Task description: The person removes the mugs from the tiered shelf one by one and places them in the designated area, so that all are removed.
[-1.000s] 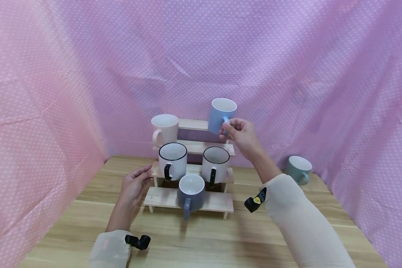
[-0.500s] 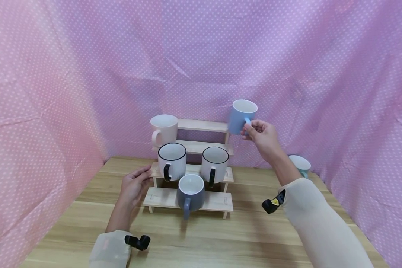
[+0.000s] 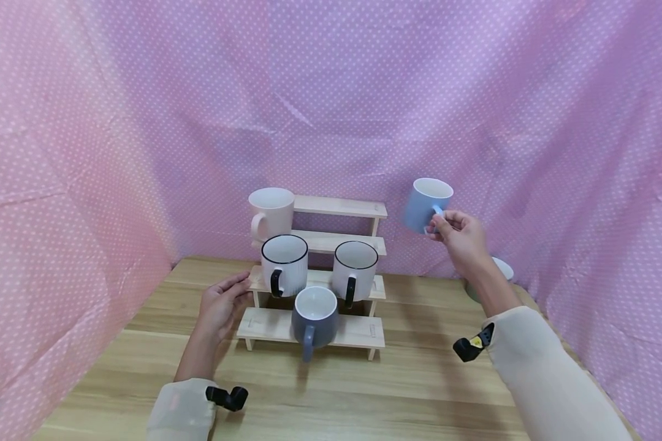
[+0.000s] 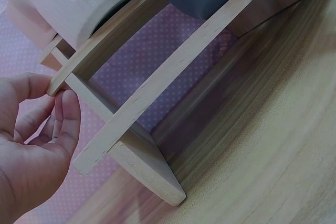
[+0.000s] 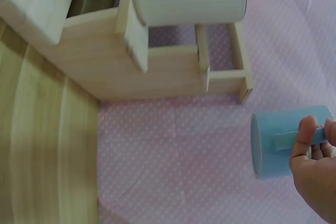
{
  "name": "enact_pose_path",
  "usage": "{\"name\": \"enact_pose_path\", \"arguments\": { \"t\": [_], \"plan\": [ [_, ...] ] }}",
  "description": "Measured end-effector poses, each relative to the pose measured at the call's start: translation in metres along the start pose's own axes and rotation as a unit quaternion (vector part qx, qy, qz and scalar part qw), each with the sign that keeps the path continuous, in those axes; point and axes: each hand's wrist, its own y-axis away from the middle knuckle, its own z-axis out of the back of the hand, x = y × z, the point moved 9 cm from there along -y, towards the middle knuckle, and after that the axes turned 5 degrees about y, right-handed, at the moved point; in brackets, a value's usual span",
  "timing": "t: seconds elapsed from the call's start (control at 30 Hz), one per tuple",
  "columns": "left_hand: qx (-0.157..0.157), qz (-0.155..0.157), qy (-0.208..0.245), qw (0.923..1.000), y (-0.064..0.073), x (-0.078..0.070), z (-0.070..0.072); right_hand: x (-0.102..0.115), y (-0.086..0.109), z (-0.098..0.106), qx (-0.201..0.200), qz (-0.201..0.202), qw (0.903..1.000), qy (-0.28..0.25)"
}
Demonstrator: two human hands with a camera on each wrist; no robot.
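My right hand pinches the handle of a light blue mug, holding it upright in the air to the right of the stepped wooden rack. In the right wrist view the mug is apart from the rack. My left hand grips the left end of the rack's second board from the front; the left wrist view shows thumb and fingers around that end. A pale pink mug stands high at the left. Two white mugs with black rims, left and right, stand below it, above a grey mug.
A green mug stands on the wooden table at the far right, partly behind my right forearm. Pink dotted cloth hangs behind and at both sides. The rack's top board has bare wood right of the pink mug.
My right hand has carried the blue mug rightward and slightly down, from over the rack's top right end to beside it. The left hand and the rack have stayed put.
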Motion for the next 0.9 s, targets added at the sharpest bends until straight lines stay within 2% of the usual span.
{"name": "enact_pose_path", "arguments": {
  "t": [0.47,0.6,0.9],
  "plan": [
    [0.0,0.003,0.004,1.0,0.001,-0.001,-0.001,-0.047,0.009,0.033,-0.018,-0.019,0.9971,0.072],
    [0.001,0.003,0.006,1.0,0.0,-0.001,-0.001,-0.062,0.011,0.04,-0.026,-0.012,0.9966,0.078],
    [0.0,-0.009,0.008,0.9999,-0.002,0.001,0.0,-0.103,0.018,0.052,-0.039,-0.028,0.9942,0.096]
  ]
}}
